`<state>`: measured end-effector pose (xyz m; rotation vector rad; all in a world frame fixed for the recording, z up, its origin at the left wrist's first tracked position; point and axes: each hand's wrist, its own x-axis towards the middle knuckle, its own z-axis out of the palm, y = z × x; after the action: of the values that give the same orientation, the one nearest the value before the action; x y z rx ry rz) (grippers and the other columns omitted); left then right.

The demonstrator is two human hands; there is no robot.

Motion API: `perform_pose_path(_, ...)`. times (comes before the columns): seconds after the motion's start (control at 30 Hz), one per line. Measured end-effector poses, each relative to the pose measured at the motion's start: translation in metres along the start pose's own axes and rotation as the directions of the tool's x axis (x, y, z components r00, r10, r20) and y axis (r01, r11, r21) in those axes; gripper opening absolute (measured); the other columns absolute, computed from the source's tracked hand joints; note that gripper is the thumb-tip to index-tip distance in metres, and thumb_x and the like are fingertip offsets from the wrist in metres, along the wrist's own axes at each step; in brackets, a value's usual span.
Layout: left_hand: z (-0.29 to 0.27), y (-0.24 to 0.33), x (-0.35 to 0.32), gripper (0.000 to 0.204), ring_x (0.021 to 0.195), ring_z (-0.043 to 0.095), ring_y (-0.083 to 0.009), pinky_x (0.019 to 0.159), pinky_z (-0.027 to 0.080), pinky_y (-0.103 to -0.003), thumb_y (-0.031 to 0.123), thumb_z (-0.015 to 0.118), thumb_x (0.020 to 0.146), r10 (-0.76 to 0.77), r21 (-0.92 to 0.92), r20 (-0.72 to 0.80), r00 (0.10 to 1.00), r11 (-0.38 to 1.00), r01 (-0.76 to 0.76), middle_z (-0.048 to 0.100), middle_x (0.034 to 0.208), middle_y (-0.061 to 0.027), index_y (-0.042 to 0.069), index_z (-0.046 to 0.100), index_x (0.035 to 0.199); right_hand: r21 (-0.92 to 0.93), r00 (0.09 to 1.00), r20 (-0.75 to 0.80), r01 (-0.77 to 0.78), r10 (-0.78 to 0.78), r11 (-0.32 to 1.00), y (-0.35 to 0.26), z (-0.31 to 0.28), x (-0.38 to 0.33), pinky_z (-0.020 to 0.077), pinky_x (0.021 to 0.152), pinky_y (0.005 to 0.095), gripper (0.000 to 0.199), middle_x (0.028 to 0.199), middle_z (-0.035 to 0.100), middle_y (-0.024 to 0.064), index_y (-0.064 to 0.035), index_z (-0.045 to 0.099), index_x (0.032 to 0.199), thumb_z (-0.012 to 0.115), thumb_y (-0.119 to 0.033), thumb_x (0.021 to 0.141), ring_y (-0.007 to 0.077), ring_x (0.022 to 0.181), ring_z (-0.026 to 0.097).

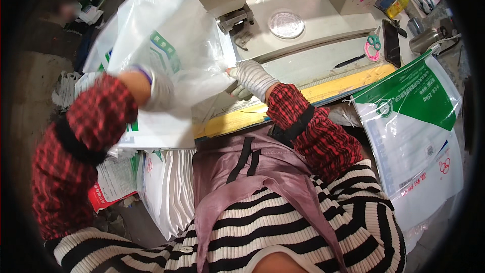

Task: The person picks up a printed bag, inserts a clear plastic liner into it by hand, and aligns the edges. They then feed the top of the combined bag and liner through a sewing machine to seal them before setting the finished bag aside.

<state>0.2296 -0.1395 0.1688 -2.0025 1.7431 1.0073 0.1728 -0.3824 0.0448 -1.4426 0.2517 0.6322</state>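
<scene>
A white plastic sack [146, 30] with green print stands spread out on the left, with a thin, see-through plastic edge [202, 78] bunched toward the middle. My right hand [255, 78], in a whitish glove with the thumb tip bare, pinches this edge beside the sewing machine [303, 0]. Against the sack's near side is my left hand [159, 88], also gloved in white. Motion smears it, and its fingers cannot be made out. The machine's needle and presser area [236, 23] is just beyond my right hand.
A yellow strip [323, 88] edges the worktable. On the table lie a black pen [349, 61], small scissors [374, 43] and a phone [391, 43]. At right hangs a green-and-white sack [409, 121]; stacked white sacks [169, 187] sit below left. A metal bottle [427, 39] stands far right.
</scene>
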Motion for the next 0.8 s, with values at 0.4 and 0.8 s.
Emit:
perform_pose_path(0.4, -0.05, 0.138, 0.109, 0.023, 0.077, 0.063, -0.0338, 0.069, 0.051, -0.04, 0.023, 0.054, 0.083, -0.148, 0.137, -0.198, 0.969, 0.975, 0.176, 0.064, 0.082, -0.0207, 0.002, 0.062, 0.09, -0.575, 0.855, -0.257, 0.24, -0.451, 0.782, 0.034, 0.01, -0.03, 0.0437, 0.095, 0.0399, 0.057, 0.108, 0.062, 0.0276, 0.0094, 0.054, 0.118, 0.062, -0.033, 0.081, 0.0378, 0.107, 0.057)
perform_pose_path(0.8, -0.067, 0.063, 0.057, 0.056, 0.103, 0.06, -0.0341, 0.09, 0.046, -0.041, 0.044, 0.067, 0.075, -0.35, -0.235, 0.254, 0.902, 0.882, 0.409, 0.064, 0.11, -0.0185, 0.006, 0.06, 0.116, -0.335, 0.857, -0.32, 0.295, -0.403, 0.895, 0.016, 0.005, -0.009, 0.0506, 0.071, 0.0392, 0.036, 0.082, 0.066, 0.0211, 0.0023, 0.065, 0.096, 0.063, -0.03, 0.081, 0.0311, 0.079, 0.064)
